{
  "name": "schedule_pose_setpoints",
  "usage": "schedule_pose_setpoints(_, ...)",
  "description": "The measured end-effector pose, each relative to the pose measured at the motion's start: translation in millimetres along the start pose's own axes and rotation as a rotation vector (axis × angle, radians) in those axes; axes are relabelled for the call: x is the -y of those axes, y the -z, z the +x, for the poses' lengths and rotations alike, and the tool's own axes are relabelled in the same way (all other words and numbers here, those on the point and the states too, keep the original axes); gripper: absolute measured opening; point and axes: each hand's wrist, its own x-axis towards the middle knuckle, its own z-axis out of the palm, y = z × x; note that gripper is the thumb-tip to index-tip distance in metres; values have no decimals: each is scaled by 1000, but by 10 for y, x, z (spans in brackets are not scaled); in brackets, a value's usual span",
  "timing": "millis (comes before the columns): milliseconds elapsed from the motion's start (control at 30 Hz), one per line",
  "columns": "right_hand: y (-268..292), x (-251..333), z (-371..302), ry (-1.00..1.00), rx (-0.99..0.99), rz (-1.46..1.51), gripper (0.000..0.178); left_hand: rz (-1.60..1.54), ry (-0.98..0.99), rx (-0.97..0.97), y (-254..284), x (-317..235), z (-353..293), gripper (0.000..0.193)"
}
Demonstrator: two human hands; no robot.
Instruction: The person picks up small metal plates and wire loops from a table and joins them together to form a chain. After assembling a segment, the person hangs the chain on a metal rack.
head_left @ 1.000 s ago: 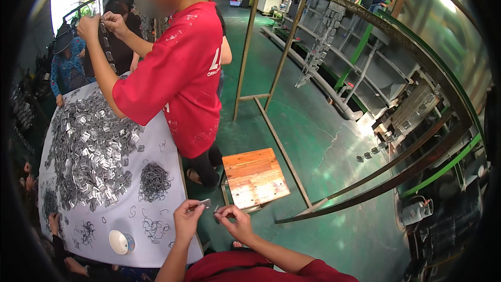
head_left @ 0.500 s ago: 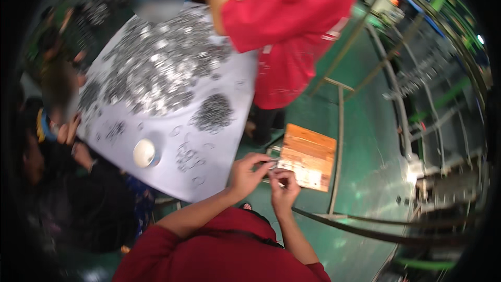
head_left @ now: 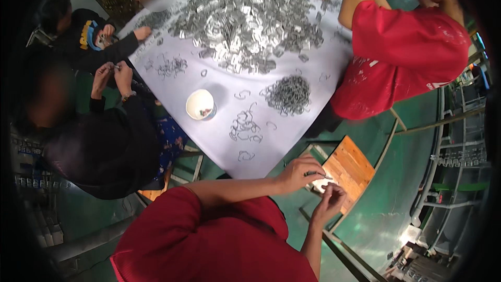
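Note:
My left hand (head_left: 298, 176) is closed in a pinch on a small dark metal piece (head_left: 313, 173), which sticks out to the right past my fingertips. Close beside it, a little lower, my right hand (head_left: 331, 202) has its fingers curled together; what they hold, if anything, is too small to make out. Both hands hover off the table's near right side, above a wooden-topped stool (head_left: 350, 166). On the white-covered table (head_left: 219, 143) lie thin curved dark strips (head_left: 245, 127), a small pile of dark looped pieces (head_left: 288, 95) and a large heap of grey metal pieces (head_left: 245, 18).
A white tub (head_left: 200, 104) with a few small bits inside stands near the table's left edge. A person in red (head_left: 404, 57) is at the right side. A person in a dark hood (head_left: 104, 146) and others sit along the left. Metal rails (head_left: 339, 250) run low at right.
The view has swung, so the table and stool now appear farther right and the blur has gone. My hands, close together before, are slightly apart, with the dark piece showing in the left.

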Motion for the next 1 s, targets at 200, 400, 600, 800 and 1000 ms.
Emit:
schedule_pose_setpoints(200,-316,283,646,142,162,15,9,-43,6,62,-33,415,-110,9)
schedule_pose_setpoints(400,-1607,-10,991,351,743,-627,20,-20,28,111,-74,822,-324,22)
schedule_pose_setpoints(600,-2119,-386,896,395,782,-863,22,-28,132,193,80,845,-414,28)
schedule_pose_setpoints(800,-2385,-286,1121,387,658,-781,12,-48,89,222,122,851,-445,25)
schedule_pose_setpoints(1000,-2393,-258,1171,337,728,-906,12,-52,63,223,98,817,-469,20)
